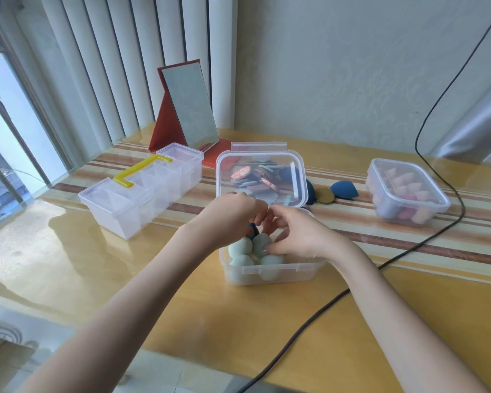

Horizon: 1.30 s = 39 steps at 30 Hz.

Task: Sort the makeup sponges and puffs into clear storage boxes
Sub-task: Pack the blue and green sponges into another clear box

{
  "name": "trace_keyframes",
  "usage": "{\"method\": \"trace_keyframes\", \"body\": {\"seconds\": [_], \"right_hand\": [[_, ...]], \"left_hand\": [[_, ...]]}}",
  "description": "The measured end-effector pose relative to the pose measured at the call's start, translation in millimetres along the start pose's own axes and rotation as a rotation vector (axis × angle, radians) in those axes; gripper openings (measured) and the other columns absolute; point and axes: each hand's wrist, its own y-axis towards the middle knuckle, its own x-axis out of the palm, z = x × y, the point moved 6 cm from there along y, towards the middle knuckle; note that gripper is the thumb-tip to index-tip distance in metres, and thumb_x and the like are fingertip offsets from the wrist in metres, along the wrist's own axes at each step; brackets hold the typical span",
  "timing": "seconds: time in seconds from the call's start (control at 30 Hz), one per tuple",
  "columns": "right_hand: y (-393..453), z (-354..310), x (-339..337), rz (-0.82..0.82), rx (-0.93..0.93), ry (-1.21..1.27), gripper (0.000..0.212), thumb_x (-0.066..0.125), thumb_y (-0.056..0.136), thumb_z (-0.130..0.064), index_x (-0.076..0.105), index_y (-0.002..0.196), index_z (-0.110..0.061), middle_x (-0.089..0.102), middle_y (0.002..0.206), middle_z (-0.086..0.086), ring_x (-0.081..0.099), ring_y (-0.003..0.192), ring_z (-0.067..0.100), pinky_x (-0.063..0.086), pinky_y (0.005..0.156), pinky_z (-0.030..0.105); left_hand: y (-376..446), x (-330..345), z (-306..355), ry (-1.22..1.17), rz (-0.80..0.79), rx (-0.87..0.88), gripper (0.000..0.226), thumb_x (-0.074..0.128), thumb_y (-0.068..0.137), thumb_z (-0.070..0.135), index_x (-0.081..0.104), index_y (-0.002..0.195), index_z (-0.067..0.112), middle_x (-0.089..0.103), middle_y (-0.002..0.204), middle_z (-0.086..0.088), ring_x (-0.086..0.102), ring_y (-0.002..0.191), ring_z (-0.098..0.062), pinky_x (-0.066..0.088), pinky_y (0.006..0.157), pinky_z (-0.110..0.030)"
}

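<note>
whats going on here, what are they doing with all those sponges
A person is packing makeup sponges into an open clear box on the table. Both hands are over it: the left hand is pushing a dark blue sponge in among pale green sponges, while the right hand steadies them. A dark blue sponge still lies loose behind; a lidded box of pink sponges sits at the right.

The counter (pixel 97 268) has a glossy, reflective yellow surface. The open storage box (pixel 270 272), its raised lid (pixel 260 177), the compartment case (pixel 142 191) and the closed box (pixel 406 191) are clear, smooth plastic. The pale green sponges (pixel 240 246) look matt and soft. The cable (pixel 318 313) has a dark matt sheath.
</note>
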Motion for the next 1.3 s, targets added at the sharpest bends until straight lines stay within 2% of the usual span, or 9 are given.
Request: {"method": "trace_keyframes", "body": {"seconds": [0.17, 0.27, 0.4, 0.5, 0.6, 0.8, 0.93, 1.13, 1.3], "right_hand": [[1, 5, 1, -0.018, 0.036, 0.032, 0.031, 0.081, 0.070, -0.007, 0.062, 0.091, -0.020, 0.072, 0.094, -0.006, 0.068, 0.089, 0.005, 0.055, 0.089, 0.036], [1, 3, 2, 0.042, 0.042, -0.031, 0.028, 0.083, 0.069, -0.014, 0.065, 0.086, -0.026, 0.065, 0.094, -0.006, 0.066, 0.081, 0.013, 0.056, 0.080, 0.034], [-1, -1, 3, 0.121, 0.007, -0.095, 0.028, 0.082, 0.071, -0.020, 0.062, 0.090, -0.025, 0.062, 0.086, -0.006, 0.059, 0.076, 0.013, 0.050, 0.066, 0.027], [-6, -4, 4, 0.110, 0.016, -0.063, 0.028, 0.080, 0.074, -0.023, 0.057, 0.090, -0.027, 0.065, 0.088, -0.009, 0.057, 0.070, 0.003, 0.045, 0.059, 0.021], [-6, -5, 2, 0.099, 0.026, -0.041, 0.021, 0.077, 0.075, -0.016, 0.060, 0.086, -0.021, 0.068, 0.088, -0.003, 0.061, 0.071, 0.010, 0.054, 0.053, 0.025], [-12, -4, -1, -0.028, 0.110, 0.123, 0.009, 0.071, 0.086, -0.017, 0.067, 0.094, -0.015, 0.067, 0.095, 0.005, 0.068, 0.085, 0.015, 0.061, 0.067, 0.029], [-18, -4, -3, -0.219, 0.112, -0.054, 0.029, 0.076, 0.080, -0.022, 0.063, 0.105, -0.030, 0.067, 0.101, -0.004, 0.067, 0.088, 0.011, 0.056, 0.082, 0.026], [-15, -15, 10, -0.131, 0.033, 0.023, 0.014, 0.080, 0.073, -0.011, 0.070, 0.080, -0.017, 0.071, 0.081, -0.011, 0.068, 0.079, 0.004, 0.053, 0.068, 0.019], [-13, -18, 16, 0.004, 0.017, -0.029, 0.014, 0.082, 0.071, -0.013, 0.072, 0.072, -0.022, 0.068, 0.075, -0.010, 0.061, 0.067, 0.003, 0.052, 0.066, 0.018]], "left_hand": [[-5, 1, 0, 0.028, 0.149, 0.013, 0.017, 0.062, 0.080, 0.009, 0.055, 0.093, 0.018, 0.066, 0.087, -0.001, 0.057, 0.083, -0.027, 0.035, 0.066, -0.029], [-6, 0, 2, 0.090, 0.249, 0.084, 0.014, 0.070, 0.071, 0.005, 0.060, 0.077, 0.012, 0.058, 0.070, -0.005, 0.054, 0.071, -0.028, 0.034, 0.064, -0.026], [-6, 1, -2, -0.090, 0.202, 0.030, 0.004, 0.068, 0.081, 0.014, 0.068, 0.085, 0.015, 0.064, 0.080, -0.002, 0.060, 0.074, -0.024, 0.051, 0.064, -0.037], [-16, -5, -4, -0.326, 0.214, 0.004, 0.016, 0.069, 0.082, 0.028, 0.068, 0.094, 0.016, 0.062, 0.084, 0.007, 0.061, 0.076, -0.013, 0.051, 0.071, -0.031], [-20, 2, -1, -0.323, 0.072, 0.001, 0.033, 0.077, 0.072, 0.041, 0.066, 0.094, 0.019, 0.063, 0.086, 0.009, 0.056, 0.084, -0.012, 0.049, 0.075, -0.029], [-13, 8, -5, -0.235, -0.034, 0.016, 0.022, 0.074, 0.076, 0.033, 0.070, 0.094, 0.022, 0.066, 0.090, 0.006, 0.051, 0.092, -0.014, 0.048, 0.082, -0.037], [-14, 9, -6, -0.227, -0.004, 0.014, 0.013, 0.071, 0.079, 0.024, 0.069, 0.092, 0.021, 0.065, 0.092, 0.006, 0.052, 0.092, -0.013, 0.048, 0.082, -0.037], [-13, 13, -7, -0.188, 0.046, 0.002, 0.019, 0.068, 0.079, 0.020, 0.069, 0.098, 0.016, 0.065, 0.097, 0.004, 0.051, 0.097, -0.014, 0.047, 0.085, -0.034], [-15, 14, -8, -0.239, 0.062, 0.018, 0.024, 0.069, 0.074, 0.013, 0.071, 0.098, 0.014, 0.067, 0.100, 0.002, 0.052, 0.099, -0.016, 0.045, 0.087, -0.034]]}}
